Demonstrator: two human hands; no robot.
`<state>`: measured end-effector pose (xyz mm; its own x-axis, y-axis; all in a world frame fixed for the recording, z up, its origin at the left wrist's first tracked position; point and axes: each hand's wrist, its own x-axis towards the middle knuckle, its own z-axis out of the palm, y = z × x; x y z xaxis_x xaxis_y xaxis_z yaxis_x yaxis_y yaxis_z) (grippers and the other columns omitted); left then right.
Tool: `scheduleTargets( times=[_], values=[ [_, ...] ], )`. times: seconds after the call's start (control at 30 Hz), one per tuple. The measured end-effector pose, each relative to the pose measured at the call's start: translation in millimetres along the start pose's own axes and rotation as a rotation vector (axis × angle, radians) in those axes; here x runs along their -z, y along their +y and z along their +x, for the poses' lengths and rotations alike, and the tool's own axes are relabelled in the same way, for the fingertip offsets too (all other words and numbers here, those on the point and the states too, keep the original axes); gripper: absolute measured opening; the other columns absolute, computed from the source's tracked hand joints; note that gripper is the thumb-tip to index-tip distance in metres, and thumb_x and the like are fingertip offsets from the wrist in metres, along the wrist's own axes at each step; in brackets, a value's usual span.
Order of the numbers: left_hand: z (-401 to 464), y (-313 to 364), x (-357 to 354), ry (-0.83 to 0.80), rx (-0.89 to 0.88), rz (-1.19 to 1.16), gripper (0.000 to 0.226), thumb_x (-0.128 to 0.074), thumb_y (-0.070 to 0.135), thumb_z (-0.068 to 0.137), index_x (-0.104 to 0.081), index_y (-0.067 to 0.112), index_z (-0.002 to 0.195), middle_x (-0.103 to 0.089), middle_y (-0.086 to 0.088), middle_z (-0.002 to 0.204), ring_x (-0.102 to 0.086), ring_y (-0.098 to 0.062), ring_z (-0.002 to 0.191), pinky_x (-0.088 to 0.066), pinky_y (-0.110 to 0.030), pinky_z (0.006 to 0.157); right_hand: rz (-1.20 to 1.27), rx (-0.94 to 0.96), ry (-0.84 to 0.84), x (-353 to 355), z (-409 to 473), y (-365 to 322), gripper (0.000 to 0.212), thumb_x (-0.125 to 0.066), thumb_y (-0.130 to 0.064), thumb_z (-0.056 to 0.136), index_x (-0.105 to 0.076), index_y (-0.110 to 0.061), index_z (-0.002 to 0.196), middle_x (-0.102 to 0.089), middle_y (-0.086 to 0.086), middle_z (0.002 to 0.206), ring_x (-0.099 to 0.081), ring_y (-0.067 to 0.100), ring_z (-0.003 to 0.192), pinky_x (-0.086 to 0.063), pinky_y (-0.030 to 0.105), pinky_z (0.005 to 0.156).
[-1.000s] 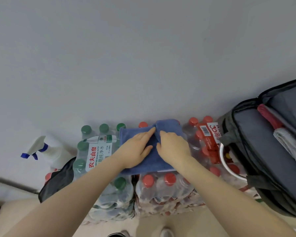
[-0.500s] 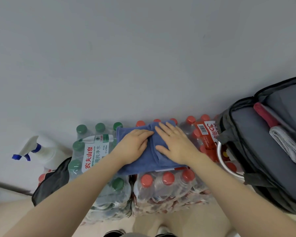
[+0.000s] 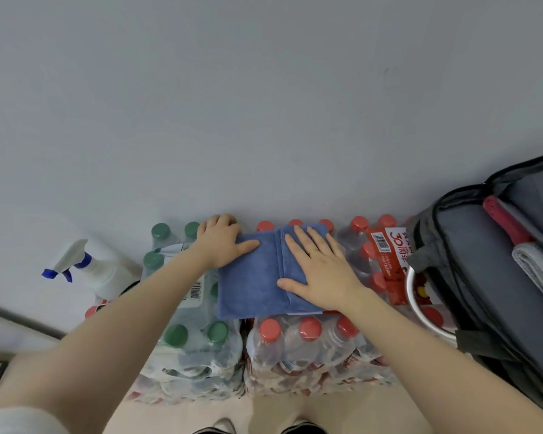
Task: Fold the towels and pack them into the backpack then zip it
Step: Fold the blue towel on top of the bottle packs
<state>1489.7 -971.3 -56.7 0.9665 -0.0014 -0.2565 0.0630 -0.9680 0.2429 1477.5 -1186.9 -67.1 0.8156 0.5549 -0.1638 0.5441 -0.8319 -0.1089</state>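
A folded blue towel (image 3: 254,277) lies flat on top of shrink-wrapped packs of water bottles. My right hand (image 3: 320,267) presses flat on its right half, fingers straight. My left hand (image 3: 221,242) sits at the towel's far left corner, thumb lying on the cloth and fingers curled over the far edge. An open grey backpack (image 3: 483,277) stands at the right; inside it are a red towel (image 3: 503,220) and a grey-white towel (image 3: 536,270).
Green-capped bottles (image 3: 176,335) and red-capped bottles (image 3: 309,328) form the work surface against a grey wall. A white spray bottle (image 3: 91,270) stands at the left. A metal bowl rim (image 3: 414,305) shows between the bottles and the backpack.
My hands moved apart across the blue towel: the left went to its far left corner, the right flattened on its right half. The towel now lies flatter and wider.
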Motion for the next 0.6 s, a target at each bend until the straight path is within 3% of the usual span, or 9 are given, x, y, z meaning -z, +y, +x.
scheduleTargets(
  times=[0.1, 0.2, 0.3, 0.4, 0.5, 0.6],
  values=[
    [-5.3, -5.3, 16.1, -0.007, 0.071, -0.550, 0.065, -0.062, 0.057, 0.062, -0.063, -0.001, 0.091, -0.058, -0.009, 0.093, -0.050, -0.021, 0.088, -0.039, -0.030, 0.074, 0.004, 0.001, -0.001, -0.5, 0.4, 0.5, 0.111, 0.014, -0.081, 0.053, 0.006, -0.025, 0.148, 0.008, 0.000, 0.158, 0.012, 0.019, 0.145, 0.007, 0.042, 0.117],
    [-19.5, -6.8, 18.9, -0.045, 0.044, -0.744, 0.060, -0.069, 0.052, 0.057, -0.062, 0.000, 0.085, -0.059, -0.007, 0.075, -0.053, -0.019, 0.069, -0.042, -0.031, 0.066, 0.008, -0.003, 0.018, -3.8, 1.2, 2.5, 0.118, 0.023, -0.085, 0.048, 0.004, -0.025, 0.148, 0.006, 0.000, 0.158, 0.009, 0.019, 0.145, 0.005, 0.042, 0.118],
    [-27.9, -11.1, 15.4, -0.182, 0.032, -0.606, 0.056, -0.070, 0.052, 0.050, -0.061, 0.008, 0.084, -0.065, -0.005, 0.079, -0.058, -0.019, 0.075, -0.046, -0.031, 0.073, 0.012, -0.009, 0.033, -4.8, 0.7, 2.7, 0.117, 0.021, -0.084, 0.050, 0.002, -0.026, 0.149, 0.004, -0.001, 0.158, 0.007, 0.018, 0.146, 0.003, 0.042, 0.118],
    [-30.3, -16.1, 14.1, -0.216, 0.029, -0.460, 0.035, -0.069, 0.041, 0.074, -0.065, 0.007, 0.083, -0.064, -0.004, 0.079, -0.058, -0.018, 0.076, -0.044, -0.029, 0.070, 0.020, -0.012, 0.047, -3.7, 0.0, 0.9, 0.114, 0.017, -0.086, 0.053, 0.000, -0.026, 0.149, 0.001, -0.002, 0.158, 0.005, 0.018, 0.146, 0.002, 0.041, 0.119],
    [-37.8, -11.6, 14.7, -0.095, 0.071, -0.606, 0.029, -0.047, 0.029, 0.094, -0.060, 0.011, 0.114, -0.064, -0.004, 0.110, -0.058, -0.023, 0.105, -0.044, -0.036, 0.096, 0.028, -0.028, 0.046, -3.3, 1.4, -2.4, 0.115, 0.016, -0.087, 0.054, -0.001, -0.025, 0.149, 0.000, -0.002, 0.158, 0.004, 0.018, 0.146, 0.001, 0.042, 0.119],
    [-45.3, -6.7, 16.8, 0.038, 0.138, -0.823, 0.028, -0.037, 0.032, 0.098, -0.054, 0.018, 0.116, -0.060, -0.003, 0.114, -0.056, -0.023, 0.107, -0.043, -0.039, 0.097, 0.049, -0.032, 0.039, -1.3, 5.6, -13.8, 0.110, 0.017, -0.083, 0.057, 0.000, -0.024, 0.149, 0.001, 0.000, 0.158, 0.006, 0.019, 0.146, 0.002, 0.042, 0.118]
  ],
)
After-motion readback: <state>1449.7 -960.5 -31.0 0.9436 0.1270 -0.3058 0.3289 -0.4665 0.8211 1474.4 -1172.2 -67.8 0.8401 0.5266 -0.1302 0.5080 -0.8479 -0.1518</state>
